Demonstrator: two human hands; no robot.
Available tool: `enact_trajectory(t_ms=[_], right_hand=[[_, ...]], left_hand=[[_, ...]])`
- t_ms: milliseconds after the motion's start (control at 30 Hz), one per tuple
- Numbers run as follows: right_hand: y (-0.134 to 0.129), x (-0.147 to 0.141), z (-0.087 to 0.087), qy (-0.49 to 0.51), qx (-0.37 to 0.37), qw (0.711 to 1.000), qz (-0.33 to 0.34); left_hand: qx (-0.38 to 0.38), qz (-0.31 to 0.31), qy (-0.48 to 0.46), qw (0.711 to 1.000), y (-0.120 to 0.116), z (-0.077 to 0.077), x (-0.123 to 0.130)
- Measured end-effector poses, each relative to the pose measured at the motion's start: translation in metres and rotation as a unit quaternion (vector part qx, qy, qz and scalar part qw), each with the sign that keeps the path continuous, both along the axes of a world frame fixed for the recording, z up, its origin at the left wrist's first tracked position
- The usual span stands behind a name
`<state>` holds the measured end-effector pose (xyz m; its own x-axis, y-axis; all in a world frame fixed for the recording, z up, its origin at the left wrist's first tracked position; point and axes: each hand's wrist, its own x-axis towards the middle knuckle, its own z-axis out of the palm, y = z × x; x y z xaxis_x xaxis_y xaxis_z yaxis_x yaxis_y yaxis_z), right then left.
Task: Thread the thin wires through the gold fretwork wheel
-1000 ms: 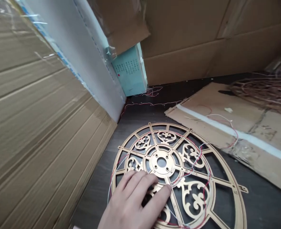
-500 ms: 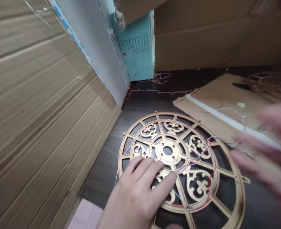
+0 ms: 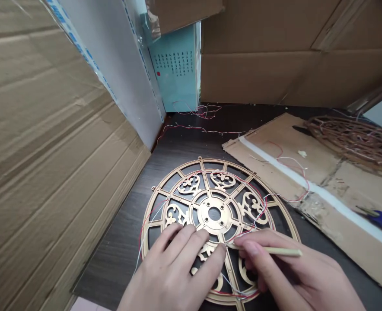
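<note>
On the worktop point(image 3: 113, 242), the wheel point(image 3: 210, 224) lies flat under our left hand point(image 3: 178, 263), which rests fingers apart over its near-left part, with our right hand point(image 3: 284, 263) just beside it. Red-and-white wire point(image 3: 262, 207) already runs round much of the inner ring, but lengths straying past the rim on both sides look unsecured. Pinched in our right hand, the stick point(image 3: 283, 251) has its tip near the wire below the hub.
</note>
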<state>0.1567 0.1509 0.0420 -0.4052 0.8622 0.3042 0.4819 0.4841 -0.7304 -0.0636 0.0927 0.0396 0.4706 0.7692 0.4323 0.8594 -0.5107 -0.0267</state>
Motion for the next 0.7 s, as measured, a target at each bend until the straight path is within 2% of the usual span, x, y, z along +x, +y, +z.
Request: enact_trajectory(t_ms=[367, 700], right_hand=[[-0.002, -0.017, 0.008, 0.000, 0.056, 0.998, -0.018], [-0.005, -0.014, 0.000, -0.011, 0.051, 0.998, -0.046]], left_hand=[[-0.023, -0.012, -0.006, 1.000, -0.007, -0.002, -0.001], [-0.010, -0.009, -0.026, 1.000, -0.004, -0.006, 0.000]])
